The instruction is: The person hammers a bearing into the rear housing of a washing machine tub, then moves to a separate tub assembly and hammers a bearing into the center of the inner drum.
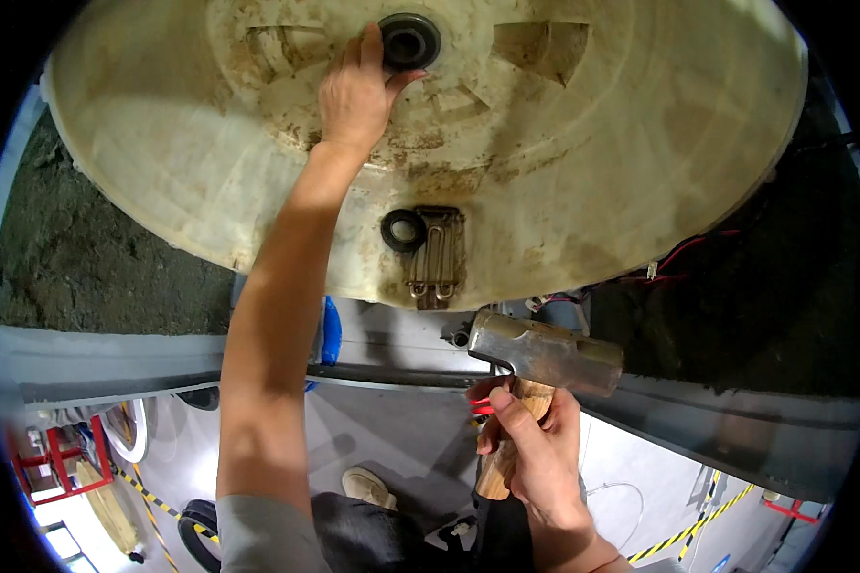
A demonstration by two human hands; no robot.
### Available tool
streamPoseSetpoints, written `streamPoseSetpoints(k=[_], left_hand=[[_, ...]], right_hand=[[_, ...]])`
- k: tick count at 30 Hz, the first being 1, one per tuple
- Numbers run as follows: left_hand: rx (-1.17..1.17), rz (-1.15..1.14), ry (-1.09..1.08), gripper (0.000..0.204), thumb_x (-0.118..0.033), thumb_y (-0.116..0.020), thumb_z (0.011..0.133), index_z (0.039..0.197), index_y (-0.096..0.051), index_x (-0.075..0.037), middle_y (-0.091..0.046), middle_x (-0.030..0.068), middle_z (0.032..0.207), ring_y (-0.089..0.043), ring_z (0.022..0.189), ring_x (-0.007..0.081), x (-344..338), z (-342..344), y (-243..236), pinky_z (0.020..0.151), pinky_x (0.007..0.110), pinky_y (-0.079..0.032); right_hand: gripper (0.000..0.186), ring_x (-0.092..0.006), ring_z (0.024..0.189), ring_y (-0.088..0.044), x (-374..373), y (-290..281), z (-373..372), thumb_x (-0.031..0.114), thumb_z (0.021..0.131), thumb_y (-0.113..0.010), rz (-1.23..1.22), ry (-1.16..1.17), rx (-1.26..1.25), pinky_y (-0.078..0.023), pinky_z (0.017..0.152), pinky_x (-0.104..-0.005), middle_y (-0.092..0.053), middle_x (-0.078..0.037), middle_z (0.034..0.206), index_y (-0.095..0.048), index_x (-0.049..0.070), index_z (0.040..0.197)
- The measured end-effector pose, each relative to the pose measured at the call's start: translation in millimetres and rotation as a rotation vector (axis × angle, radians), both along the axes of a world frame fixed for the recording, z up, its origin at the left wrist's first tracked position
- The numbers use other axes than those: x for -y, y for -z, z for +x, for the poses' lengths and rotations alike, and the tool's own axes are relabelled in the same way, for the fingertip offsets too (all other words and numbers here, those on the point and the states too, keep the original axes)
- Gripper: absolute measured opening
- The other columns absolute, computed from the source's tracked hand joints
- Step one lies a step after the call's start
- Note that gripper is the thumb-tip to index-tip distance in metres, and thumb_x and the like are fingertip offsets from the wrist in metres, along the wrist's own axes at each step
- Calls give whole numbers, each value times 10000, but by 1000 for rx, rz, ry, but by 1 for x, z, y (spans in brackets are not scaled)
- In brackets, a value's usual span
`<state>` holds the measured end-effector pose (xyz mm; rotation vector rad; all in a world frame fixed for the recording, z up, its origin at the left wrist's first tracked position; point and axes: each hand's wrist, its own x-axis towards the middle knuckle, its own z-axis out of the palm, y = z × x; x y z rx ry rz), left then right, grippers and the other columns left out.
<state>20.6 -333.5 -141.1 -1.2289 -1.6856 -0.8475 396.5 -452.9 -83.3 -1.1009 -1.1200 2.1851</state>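
- Black ring [426,38] sits on the pale tub [640,162]; left hand [355,100] holds its edge.
- Right hand [545,449] grips a big hammer [554,353] by its wood handle [496,476].

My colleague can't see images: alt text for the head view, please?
A person's left hand holds a dark ring against a large, stained cream shell while the right hand grips a wooden-handled hammer. A smaller black ring rests on the shell.

The hammerhead [547,353] is grey — the tub [631,172] brown-blotched cream.
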Motion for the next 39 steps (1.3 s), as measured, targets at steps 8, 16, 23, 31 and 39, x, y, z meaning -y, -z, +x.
streamPoseSetpoints(k=[8, 16, 23, 31, 39], left_hand=[[-5, -34, -12, 731, -470, -777, 735, 1233, -499, -13, -620, 157, 955, -610, 845, 354, 8, 6, -9, 690, 444, -503], [266, -119, -81, 864, -449, -745, 803, 1408, -353, 27, -533, 220, 1202, -565, 1035, 398, 17, 37, -7, 844, 468, -484], [287, -97, -52, 895, -358, -729, 831, 1490, -243, 5, -301, 228, 1499, -307, 1368, 391, 19, 64, 3, 1115, 497, -267], [405, -257, -64, 881, -296, -676, 866, 1531, -166, -24, -104, 185, 1601, -130, 1465, 388, 21, 92, 28, 1190, 522, -139], [622, -154, 4, 855, -206, -642, 869, 1536, -142, -18, -56, 178, 1604, -85, 1468, 402, 14, 112, 26, 1183, 543, -127]], right_hand=[[201, -131, 549, -562, 4, -5, -3, 110, 916, -630, 35, 12, 97, -487, 507, -266, -673, -162, 915, -553, -26, 1041], [180, -116, 516, -540, 4, -5, 4, 125, 923, -625, 204, 81, 136, -453, 474, -249, -681, -131, 860, -583, -28, 1008], [173, -105, 525, -538, 7, -8, 9, 144, 942, -613, 345, 89, 183, -441, 473, -247, -678, -111, 831, -625, -28, 933], [148, -63, 625, -511, -20, -27, -15, 89, 946, -618, 845, 43, 253, -429, 530, -230, -589, -14, 803, -602, -27, 1037], [278, -373, 740, -631, -120, -66, -149, 266, 872, -668, 1747, -89, 727, -496, 671, -458, -642, -206, 756, -577, 8, 925]])
